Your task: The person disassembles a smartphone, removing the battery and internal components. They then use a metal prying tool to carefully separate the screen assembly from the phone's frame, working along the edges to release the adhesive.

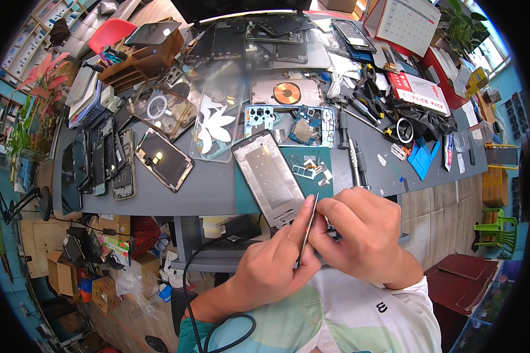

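In front of my body, above the desk's front edge, both hands meet at a slim, dark metal piece (308, 230) with a bright edge. It is seen almost edge-on, so its kind is unclear. My left hand (272, 263) pinches it from the left, index finger stretched along it. The curled fingers of my right hand (359, 229) grip it from the right. Just beyond lies a phone frame (268, 173) with a bare silver plate, slanted over a green mat (247, 200). Small metal parts (305, 169) rest on the mat beside it.
Behind the mat sits an opened phone body (324, 126) with a blue circuit board. Screwdrivers (359, 162) stand to its right, near pliers (368, 76) and a blue holder (423, 159). Phone shells (164, 159) lie at left. A black cable (186, 270) hangs over my left arm.
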Tool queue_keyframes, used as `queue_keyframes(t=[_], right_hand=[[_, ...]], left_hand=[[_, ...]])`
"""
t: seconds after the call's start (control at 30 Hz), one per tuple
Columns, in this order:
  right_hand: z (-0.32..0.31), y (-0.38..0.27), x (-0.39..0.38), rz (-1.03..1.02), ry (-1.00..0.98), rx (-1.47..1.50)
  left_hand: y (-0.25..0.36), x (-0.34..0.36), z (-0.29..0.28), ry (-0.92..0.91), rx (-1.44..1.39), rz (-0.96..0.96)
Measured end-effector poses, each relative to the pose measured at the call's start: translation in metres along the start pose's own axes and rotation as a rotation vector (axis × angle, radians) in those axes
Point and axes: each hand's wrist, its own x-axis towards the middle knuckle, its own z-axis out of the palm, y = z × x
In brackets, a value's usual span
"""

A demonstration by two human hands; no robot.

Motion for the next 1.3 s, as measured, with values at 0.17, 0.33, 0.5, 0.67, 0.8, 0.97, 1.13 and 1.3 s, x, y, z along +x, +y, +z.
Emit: queue_keyframes(t=[0.17,0.33,0.5,0.67,0.8,0.97,1.13,1.3], right_hand=[[0.003,0.006,0.001,-0.029,0.052,0.045],[0.002,0.007,0.004,-0.046,0.063,0.063],[0.004,0.010,0.002,-0.044,0.091,0.091],[0.001,0.018,0.000,0.042,0.121,0.110],[-0.003,0.017,-0.001,0.081,0.087,0.219],[-0.005,0.007,0.002,-0.037,0.050,0.094],[-0.001,0.006,0.000,-0.097,0.042,-0.019],[0.000,0.008,0.003,-0.054,0.065,0.030]], left_hand=[[0.003,-0.001,-0.005,-0.054,0.014,-0.013],[0.001,0.002,0.001,0.054,-0.036,0.027],[0.001,0.002,0.005,0.094,-0.078,0.029],[0.004,-0.004,-0.001,0.062,-0.095,-0.041],[-0.003,-0.004,0.001,0.129,-0.090,-0.006],[-0.002,-0.003,0.004,0.136,-0.135,-0.024],[0.000,0.000,0.002,0.120,-0.099,0.001],[-0.007,-0.002,0.002,0.105,-0.129,0.003]])
